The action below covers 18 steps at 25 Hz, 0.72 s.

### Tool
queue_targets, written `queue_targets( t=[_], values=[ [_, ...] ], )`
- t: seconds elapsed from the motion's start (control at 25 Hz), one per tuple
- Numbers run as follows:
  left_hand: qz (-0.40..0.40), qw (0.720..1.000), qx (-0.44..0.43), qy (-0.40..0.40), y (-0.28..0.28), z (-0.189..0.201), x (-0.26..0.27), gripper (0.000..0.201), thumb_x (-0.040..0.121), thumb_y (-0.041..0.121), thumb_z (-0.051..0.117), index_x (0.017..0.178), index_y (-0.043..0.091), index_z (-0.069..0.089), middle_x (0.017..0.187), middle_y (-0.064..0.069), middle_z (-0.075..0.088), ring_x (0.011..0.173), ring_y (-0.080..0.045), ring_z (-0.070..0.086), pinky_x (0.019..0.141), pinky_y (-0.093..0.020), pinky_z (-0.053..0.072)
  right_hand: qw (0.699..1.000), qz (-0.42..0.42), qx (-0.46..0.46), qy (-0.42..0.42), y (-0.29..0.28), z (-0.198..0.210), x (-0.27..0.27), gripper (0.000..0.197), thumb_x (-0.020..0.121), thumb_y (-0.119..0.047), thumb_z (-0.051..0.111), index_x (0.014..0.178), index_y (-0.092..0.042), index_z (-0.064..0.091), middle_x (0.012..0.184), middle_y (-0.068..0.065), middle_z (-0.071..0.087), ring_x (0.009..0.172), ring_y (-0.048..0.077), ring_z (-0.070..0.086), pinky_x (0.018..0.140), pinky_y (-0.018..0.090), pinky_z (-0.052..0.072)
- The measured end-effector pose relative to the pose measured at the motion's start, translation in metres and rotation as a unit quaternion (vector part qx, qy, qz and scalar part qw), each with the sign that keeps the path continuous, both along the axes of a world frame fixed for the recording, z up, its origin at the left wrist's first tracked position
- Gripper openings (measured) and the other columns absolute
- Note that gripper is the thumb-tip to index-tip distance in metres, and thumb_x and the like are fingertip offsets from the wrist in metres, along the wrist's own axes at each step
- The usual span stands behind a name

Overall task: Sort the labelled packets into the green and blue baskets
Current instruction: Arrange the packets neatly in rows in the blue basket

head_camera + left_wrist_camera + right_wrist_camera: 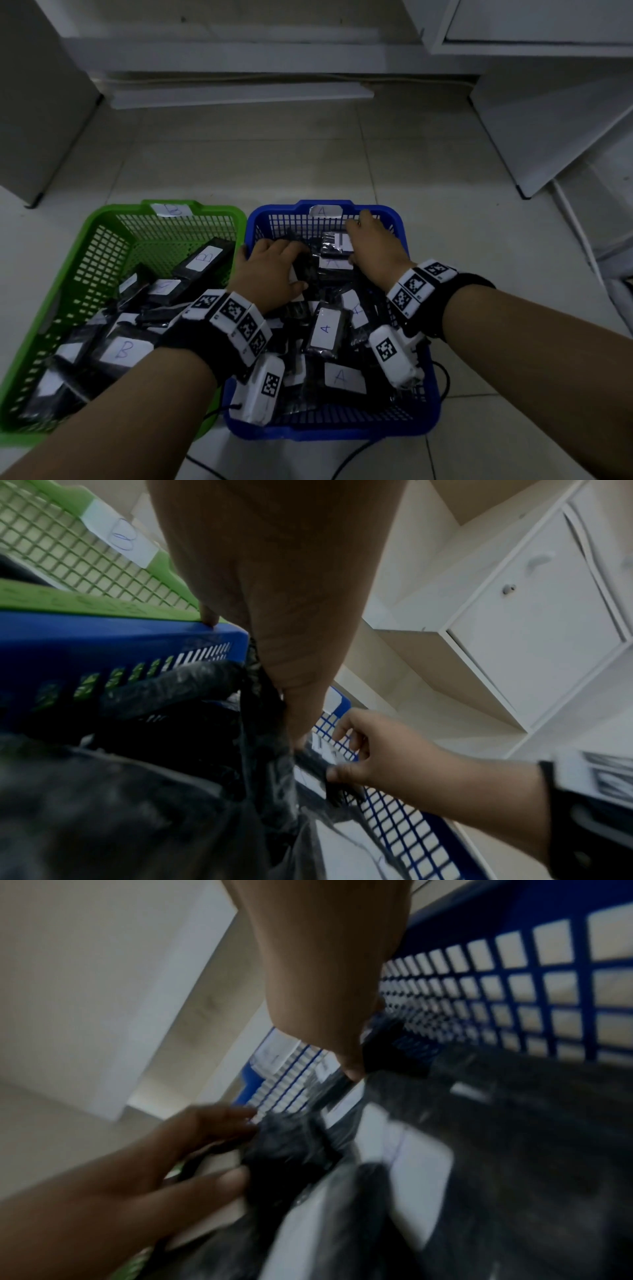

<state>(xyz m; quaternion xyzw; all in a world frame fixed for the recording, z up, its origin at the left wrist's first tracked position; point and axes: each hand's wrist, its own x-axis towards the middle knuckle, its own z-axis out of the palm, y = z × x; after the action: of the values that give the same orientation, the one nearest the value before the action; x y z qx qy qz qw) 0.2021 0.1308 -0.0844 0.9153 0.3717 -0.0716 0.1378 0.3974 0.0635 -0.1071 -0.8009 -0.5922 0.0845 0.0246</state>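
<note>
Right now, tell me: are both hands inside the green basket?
No: in the head view the left hand and the right hand both reach into the blue basket, not the green basket.

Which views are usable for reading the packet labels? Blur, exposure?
Head view: dim but sharp, A labels legible in the blue basket, B in the green basket. Left wrist: dark, soft, packets murky. Right wrist: heavy motion blur, left hand and labels smeared.

A pale tiled floor (281,161) was seen under everything. White cabinets (534,24) were set along the far wall, and a white board (548,130) was leaned at a tilt on the right. A grey box (37,102) was stood on the left. A black cable (356,455) was laid on the near tiles.
</note>
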Motion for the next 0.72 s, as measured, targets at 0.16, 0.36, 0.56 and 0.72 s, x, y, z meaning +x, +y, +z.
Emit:
queue_targets(
  t=[0.16,0.36,0.56,0.72],
  values=[
    [0.036,0.999,0.029,-0.025,0.006,-0.001,-0.008,0.065,0.082,0.055,0.055,0.136,0.024,0.038,0.142,-0.001,0.039,0.134,-0.025,0.030,0.115,-0.046,0.018,0.964,0.002,-0.011,0.265,0.003,-0.004,-0.041,0.039,0.090,-0.031,0.059,0.127,-0.019,0.049,0.118,0.008,0.061,0.100,0.022,0.058,0.078,0.026,0.044],
    [0.051,0.999,0.003,-0.006,0.009,0.001,-0.013,0.059,0.085,0.057,0.050,0.135,0.028,0.040,0.135,0.000,0.047,0.132,-0.025,0.037,0.117,-0.054,0.006,0.914,-0.039,-0.051,0.400,0.012,-0.005,-0.048,0.052,0.088,-0.030,0.063,0.136,-0.022,0.042,0.125,0.007,0.059,0.096,0.015,0.056,0.077,0.025,0.045],
    [0.049,0.998,-0.050,0.000,0.012,-0.002,-0.017,0.063,0.083,0.061,0.050,0.137,0.034,0.035,0.138,0.006,0.044,0.130,-0.017,0.043,0.113,-0.059,0.004,0.860,-0.133,-0.059,0.489,0.012,0.004,-0.056,0.042,0.086,-0.024,0.062,0.124,-0.014,0.048,0.105,0.011,0.064,0.085,0.022,0.063,0.065,0.033,0.053],
    [0.051,0.997,-0.054,-0.007,0.009,-0.003,-0.016,0.059,0.083,0.060,0.051,0.135,0.036,0.035,0.137,0.006,0.045,0.129,-0.017,0.044,0.114,-0.061,-0.001,0.893,-0.124,-0.049,0.431,0.009,0.006,-0.046,0.034,0.085,-0.013,0.059,0.118,-0.011,0.050,0.101,0.011,0.064,0.090,0.029,0.064,0.076,0.040,0.057]
  ],
)
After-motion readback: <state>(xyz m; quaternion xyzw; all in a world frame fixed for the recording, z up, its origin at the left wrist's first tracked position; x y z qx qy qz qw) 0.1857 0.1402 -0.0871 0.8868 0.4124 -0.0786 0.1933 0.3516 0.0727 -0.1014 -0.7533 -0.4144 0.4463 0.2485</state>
